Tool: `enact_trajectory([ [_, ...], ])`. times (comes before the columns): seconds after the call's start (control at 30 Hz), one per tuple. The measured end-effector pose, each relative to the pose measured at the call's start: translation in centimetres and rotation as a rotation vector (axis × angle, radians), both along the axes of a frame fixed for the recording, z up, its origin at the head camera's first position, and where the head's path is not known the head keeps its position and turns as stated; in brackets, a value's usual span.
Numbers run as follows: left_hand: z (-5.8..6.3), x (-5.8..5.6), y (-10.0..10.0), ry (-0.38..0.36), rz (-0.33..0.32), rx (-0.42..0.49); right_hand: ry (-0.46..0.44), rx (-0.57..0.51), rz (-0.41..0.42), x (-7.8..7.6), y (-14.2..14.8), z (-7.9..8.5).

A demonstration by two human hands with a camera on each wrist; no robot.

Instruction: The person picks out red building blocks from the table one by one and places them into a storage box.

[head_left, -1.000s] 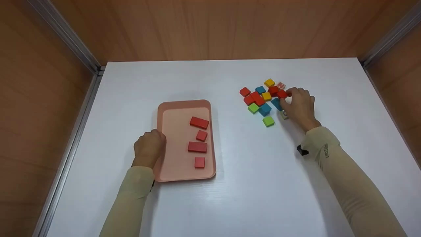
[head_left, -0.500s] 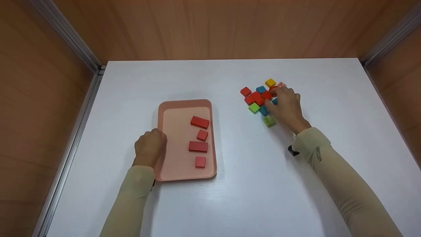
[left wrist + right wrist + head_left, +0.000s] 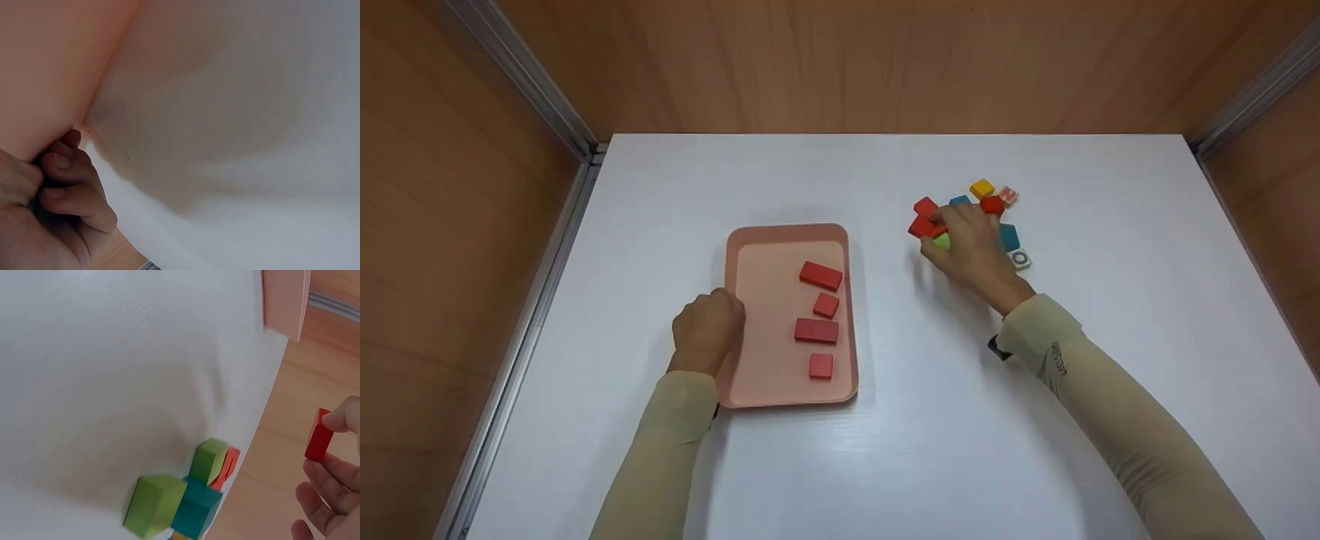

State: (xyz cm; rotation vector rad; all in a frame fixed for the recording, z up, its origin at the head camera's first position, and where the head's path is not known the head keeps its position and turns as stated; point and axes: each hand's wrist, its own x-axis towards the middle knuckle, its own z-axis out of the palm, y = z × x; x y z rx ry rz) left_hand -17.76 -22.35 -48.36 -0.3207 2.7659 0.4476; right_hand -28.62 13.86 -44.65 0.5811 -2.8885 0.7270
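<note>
My left hand [image 3: 706, 330] grips the left rim of a pink tray [image 3: 769, 394], its fingers curled at the edge in the left wrist view. Inside the tray, along its right side, lie several red blocks [image 3: 817, 331], two long and two small. My right hand [image 3: 971, 247] is over the pile of coloured blocks. Between thumb and fingers it pinches a small red block [image 3: 319, 436], raised above the table in the right wrist view. Green blocks [image 3: 154, 506] and a teal block [image 3: 196, 509] sit below, beside the hand. In the head view the hand hides part of the pile.
Around the right hand lie a yellow block [image 3: 982, 188], a dark red block [image 3: 992, 204], a blue block [image 3: 1009, 237] and a block marked with a ring [image 3: 1020, 259]. The white table [image 3: 840, 472] is bounded by wooden panels [image 3: 885, 67] at the back and sides.
My right hand has moved left across the pile toward the tray, carrying a red block from the pile's right side. My left hand keeps its grip on the tray.
</note>
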Motion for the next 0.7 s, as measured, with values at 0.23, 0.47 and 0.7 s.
enact_trajectory([
  [0.23,0.2,-0.2,0.2,0.001,0.013,-0.002,0.029,-0.014,0.07,0.9,-2.1,0.1],
  [0.47,0.1,-0.3,0.4,-0.01,0.036,0.013,0.03,-0.022,0.139,1.9,-4.4,0.3],
  [0.7,-0.1,-0.6,0.4,-0.02,0.077,0.022,0.117,-0.016,0.231,3.2,-6.7,0.7],
])
